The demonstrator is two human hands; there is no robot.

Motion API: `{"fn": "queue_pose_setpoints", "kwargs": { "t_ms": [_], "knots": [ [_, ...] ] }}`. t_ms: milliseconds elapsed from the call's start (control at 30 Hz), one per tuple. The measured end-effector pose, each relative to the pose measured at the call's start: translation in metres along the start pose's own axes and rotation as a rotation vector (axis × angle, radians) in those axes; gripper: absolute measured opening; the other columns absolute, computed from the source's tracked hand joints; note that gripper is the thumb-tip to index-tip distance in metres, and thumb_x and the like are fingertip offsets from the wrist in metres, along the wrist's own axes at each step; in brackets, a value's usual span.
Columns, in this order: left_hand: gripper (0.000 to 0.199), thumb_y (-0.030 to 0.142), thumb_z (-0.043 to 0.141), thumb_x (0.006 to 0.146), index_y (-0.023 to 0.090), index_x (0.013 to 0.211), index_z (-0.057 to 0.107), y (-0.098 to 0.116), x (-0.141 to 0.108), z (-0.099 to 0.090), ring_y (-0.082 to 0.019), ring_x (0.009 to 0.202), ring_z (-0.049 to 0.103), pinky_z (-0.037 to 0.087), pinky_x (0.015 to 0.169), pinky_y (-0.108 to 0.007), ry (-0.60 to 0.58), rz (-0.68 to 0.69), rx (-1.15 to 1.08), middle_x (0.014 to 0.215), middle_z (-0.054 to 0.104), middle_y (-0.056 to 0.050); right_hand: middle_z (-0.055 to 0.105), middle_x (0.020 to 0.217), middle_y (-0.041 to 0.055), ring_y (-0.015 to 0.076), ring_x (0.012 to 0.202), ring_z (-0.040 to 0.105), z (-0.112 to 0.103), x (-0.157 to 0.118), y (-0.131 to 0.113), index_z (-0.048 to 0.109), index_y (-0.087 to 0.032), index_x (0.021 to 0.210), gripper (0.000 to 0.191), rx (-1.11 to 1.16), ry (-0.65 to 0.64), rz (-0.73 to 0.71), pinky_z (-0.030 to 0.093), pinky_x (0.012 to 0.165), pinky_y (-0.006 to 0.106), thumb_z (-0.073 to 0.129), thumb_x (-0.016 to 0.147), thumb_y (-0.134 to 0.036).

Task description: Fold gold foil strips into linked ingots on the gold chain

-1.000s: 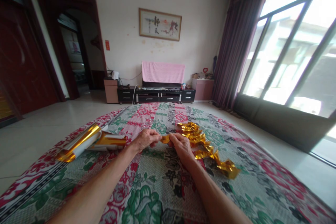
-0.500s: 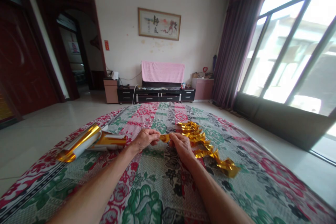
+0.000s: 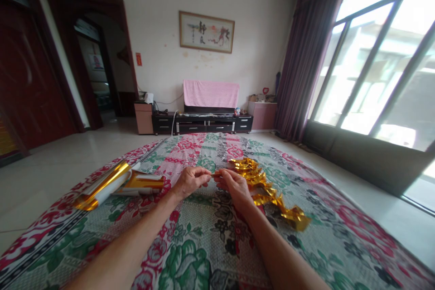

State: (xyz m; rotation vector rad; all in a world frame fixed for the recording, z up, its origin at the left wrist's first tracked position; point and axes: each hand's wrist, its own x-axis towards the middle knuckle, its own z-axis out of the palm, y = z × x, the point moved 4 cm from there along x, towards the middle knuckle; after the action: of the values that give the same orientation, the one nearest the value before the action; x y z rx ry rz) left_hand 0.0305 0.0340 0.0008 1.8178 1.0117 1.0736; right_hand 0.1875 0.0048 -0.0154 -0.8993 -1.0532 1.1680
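Narrow strip of shiny gold foil (image 3: 215, 174): only a thin sliver shows now, where a broader gold face showed half a second and a second ago; it bridges the fingertips of both hands, just left of the crinkled gold row.
Left hand (image 3: 190, 181): thumb and fingers pinched together on the strip's left end; its fingertips sit closer to the other hand's than before.
Right hand (image 3: 234, 185): pinched on the strip's right end, just left of the row; whether the strip joins the row behind this hand cannot be told.
Crinkled gold row (image 3: 254, 177): folded, glossy foil in a zigzag band, lying as before.
Gold-and-white rolled foil (image 3: 113, 186): well left of the row, beyond the left hand, unmoved.
Flat gold foil sheet with a white curled edge (image 3: 144, 181): also left of the row, beside the roll, unmoved.
Red, green and grey floral cloth (image 3: 183, 260): spread under the row and the foil.
Long black low cabinet (image 3: 193, 128): beyond the row, a pale pink cloth (image 3: 210, 94) draped over the dark object on top.
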Motion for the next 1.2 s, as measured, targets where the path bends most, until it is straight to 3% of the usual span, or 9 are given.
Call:
{"fn": "queue_pose_setpoints", "kwargs": {
  "t_ms": [233, 600, 933, 1200],
  "knots": [
    [0.035, 0.035, 0.059, 0.072, 0.013, 0.098, 0.063, -0.005, 0.001, 0.006, -0.014, 0.060, 0.063, 0.045, 0.052, -0.021, -0.095, -0.098, -0.126, 0.066, 0.068, -0.004, 0.068, 0.089, 0.0072, 0.0178, 0.079, 0.064, 0.001, -0.002, 0.000, 0.067, -0.016, 0.089, 0.037, -0.053, -0.056, -0.054, 0.051, 0.069, 0.028, 0.063, 0.068, -0.046],
    [0.036, 0.036, 0.059, 0.070, 0.013, 0.097, 0.066, -0.007, -0.002, 0.005, -0.016, 0.070, 0.064, 0.045, 0.056, -0.022, -0.055, -0.227, -0.255, 0.081, 0.070, -0.008, 0.068, 0.091, 0.0067, 0.0197, 0.084, 0.064, 0.003, -0.003, -0.003, 0.068, -0.017, 0.092, 0.034, -0.141, -0.091, -0.091, 0.050, 0.073, 0.031, 0.061, 0.070, -0.043],
    [0.035, 0.039, 0.051, 0.075, 0.011, 0.088, 0.069, 0.004, 0.000, 0.008, -0.014, 0.058, 0.061, 0.043, 0.050, -0.021, 0.061, -0.031, 0.031, 0.069, 0.067, -0.005, 0.069, 0.091, 0.0069, 0.0212, 0.089, 0.062, 0.005, -0.004, -0.004, 0.068, -0.017, 0.091, 0.029, -0.163, -0.097, -0.076, 0.049, 0.073, 0.030, 0.060, 0.067, -0.033],
    [0.030, 0.035, 0.050, 0.078, 0.016, 0.086, 0.071, 0.012, -0.005, 0.012, -0.014, 0.065, 0.061, 0.045, 0.060, -0.021, 0.082, 0.149, 0.279, 0.073, 0.070, -0.004, 0.069, 0.088, 0.0038, 0.0149, 0.074, 0.062, 0.000, 0.000, 0.003, 0.069, -0.017, 0.089, 0.032, -0.184, -0.052, -0.008, 0.050, 0.071, 0.027, 0.054, 0.061, -0.021]
  ]
}}
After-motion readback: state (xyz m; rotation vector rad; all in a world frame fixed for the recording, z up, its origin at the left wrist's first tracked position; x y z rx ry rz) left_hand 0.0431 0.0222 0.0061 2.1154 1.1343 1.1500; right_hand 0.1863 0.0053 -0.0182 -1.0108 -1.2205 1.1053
